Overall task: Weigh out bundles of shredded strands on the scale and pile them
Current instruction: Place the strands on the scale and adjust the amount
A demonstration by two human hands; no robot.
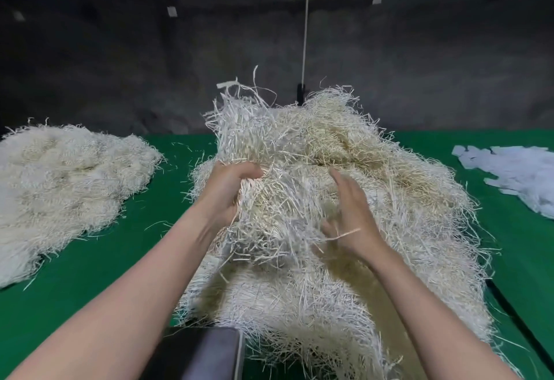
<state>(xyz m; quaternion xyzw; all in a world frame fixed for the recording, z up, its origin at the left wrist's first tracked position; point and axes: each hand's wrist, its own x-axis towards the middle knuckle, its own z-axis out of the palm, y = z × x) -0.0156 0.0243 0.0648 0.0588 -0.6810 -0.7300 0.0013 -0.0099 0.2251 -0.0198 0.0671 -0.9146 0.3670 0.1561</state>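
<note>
A big heap of cream-white shredded strands (374, 169) covers the middle of the green table (105, 265). My left hand (227, 190) grips a thick bundle of strands (269, 205) and holds it up above the heap's near side. My right hand (350, 214) is beside that bundle on its right, fingers spread and straight, with loose strands lying across them. A flatter pile of the same strands (60, 187) lies at the left of the table. The grey metal corner of the scale (209, 352) shows at the bottom, partly under the strands.
White paper slips (515, 175) are heaped at the right edge of the table. A white cord (306, 25) hangs down behind the heap in front of a dark wall. A dark strap or edge (515, 319) runs along the table at lower right.
</note>
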